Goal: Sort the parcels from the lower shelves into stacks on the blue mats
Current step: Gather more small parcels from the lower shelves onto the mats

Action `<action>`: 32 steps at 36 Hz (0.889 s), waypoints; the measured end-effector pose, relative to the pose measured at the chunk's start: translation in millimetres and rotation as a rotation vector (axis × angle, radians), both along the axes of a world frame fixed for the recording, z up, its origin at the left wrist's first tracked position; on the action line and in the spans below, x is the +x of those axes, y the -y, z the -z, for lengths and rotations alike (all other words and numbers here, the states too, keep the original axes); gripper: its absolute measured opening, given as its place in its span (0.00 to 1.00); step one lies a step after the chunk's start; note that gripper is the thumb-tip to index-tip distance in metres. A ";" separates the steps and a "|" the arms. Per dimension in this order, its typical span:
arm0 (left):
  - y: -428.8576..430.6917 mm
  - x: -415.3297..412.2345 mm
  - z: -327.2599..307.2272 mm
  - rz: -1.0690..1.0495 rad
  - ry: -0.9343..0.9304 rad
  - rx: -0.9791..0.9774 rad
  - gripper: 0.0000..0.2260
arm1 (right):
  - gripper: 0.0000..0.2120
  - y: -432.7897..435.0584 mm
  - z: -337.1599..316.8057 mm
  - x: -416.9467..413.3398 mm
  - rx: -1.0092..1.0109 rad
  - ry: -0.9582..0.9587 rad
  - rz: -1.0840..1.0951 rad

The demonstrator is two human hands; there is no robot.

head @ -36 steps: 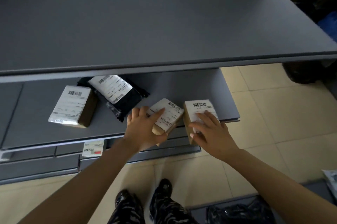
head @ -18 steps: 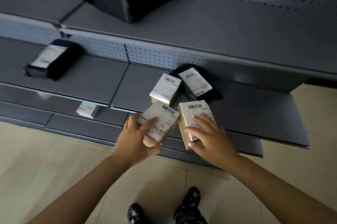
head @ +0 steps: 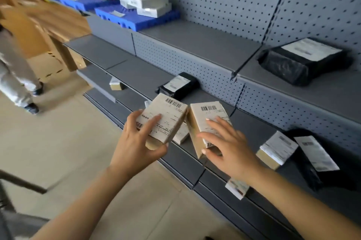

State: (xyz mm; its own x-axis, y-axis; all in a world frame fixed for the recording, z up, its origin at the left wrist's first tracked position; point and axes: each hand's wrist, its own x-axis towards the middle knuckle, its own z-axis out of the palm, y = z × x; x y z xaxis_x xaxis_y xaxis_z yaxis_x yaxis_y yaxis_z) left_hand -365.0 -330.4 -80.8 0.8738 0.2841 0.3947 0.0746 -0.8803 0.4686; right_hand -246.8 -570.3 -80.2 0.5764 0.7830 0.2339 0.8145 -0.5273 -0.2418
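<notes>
My left hand grips a small brown box with a white barcode label, held up in front of the grey shelves. Beside it my right hand grips a second labelled brown box; the two boxes almost touch. Blue mats lie on the upper shelf at far left, carrying stacks of white and brown parcels. On the lower shelves lie a brown box next to a black bag, a small black parcel and a larger black parcel.
Another person in light trousers walks at the far left by wooden shelving. A small box and a label tag sit on low shelf edges. Beige tiled floor spreads out on the left.
Both hands have lifted their boxes off the low shelf, and my view has swung up and left along the shelving, bringing the blue mats and the other person into sight.
</notes>
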 end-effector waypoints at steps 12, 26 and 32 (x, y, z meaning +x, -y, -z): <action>-117.0 31.5 -68.6 -0.274 0.122 0.050 0.32 | 0.20 -156.3 -82.1 69.5 0.153 0.193 -0.185; -256.3 117.3 -114.6 -0.388 0.276 0.182 0.33 | 0.19 -328.2 -133.7 173.3 0.303 0.297 -0.272; -316.7 132.9 -123.2 -0.451 0.356 0.167 0.32 | 0.19 -394.6 -145.0 189.0 0.316 0.291 -0.310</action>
State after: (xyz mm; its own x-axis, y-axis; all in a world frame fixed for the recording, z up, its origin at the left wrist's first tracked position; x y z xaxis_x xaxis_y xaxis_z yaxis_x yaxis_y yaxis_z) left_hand -232.1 -13.7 42.4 0.4871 0.5054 0.7122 0.3217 -0.8620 0.3917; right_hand -57.8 -175.7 64.8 0.2049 0.7721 0.6016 0.9778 -0.1890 -0.0904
